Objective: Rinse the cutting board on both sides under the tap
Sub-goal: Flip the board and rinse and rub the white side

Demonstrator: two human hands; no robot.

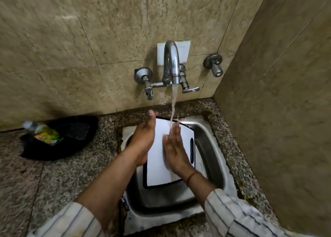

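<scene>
A white cutting board (pixel 157 167) with a black rim and a handle slot on its right side is held over the steel sink (pixel 211 152). My left hand (pixel 145 138) grips its left edge, thumb pointing up toward the wall. My right hand (pixel 174 150) lies flat on the board's face with fingers together. Water runs from the chrome tap (pixel 172 61) and lands on the board's far end, by my right fingertips.
A black tray (pixel 75 140) with a green dish-soap bottle (pixel 44 133) sits on the speckled granite counter at left. A tiled wall stands close on the right. A second valve (pixel 214 64) sticks out of the back wall to the right of the tap.
</scene>
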